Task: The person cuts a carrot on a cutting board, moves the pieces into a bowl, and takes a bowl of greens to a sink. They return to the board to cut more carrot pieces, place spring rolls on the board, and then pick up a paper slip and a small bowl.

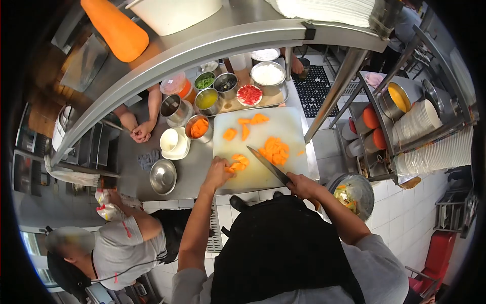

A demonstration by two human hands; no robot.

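Orange pieces (274,150) lie heaped right of centre on the white cutting board (293,120); smaller groups sit toward its far edge and near its left edge. The knife (267,165) slants over the board, tip just beside the heap, handle at the near edge. Right hand (302,185): fingers closed round the handle. Left hand (217,173): at the board's left edge, fingertips at the nearest pieces; cannot tell whether it pinches any. Just beside the board's left edge, a steel pot (198,128) contains more orange chunks. Farther left on the bench (132,178): stacked white dishes (174,144) and, by the near edge, a steel bowl (163,177). Beyond the board's far edge, a bowl of red pieces (249,95) stands among other containers. A co-worker's clasped hands (143,131) are at the bench's left side.
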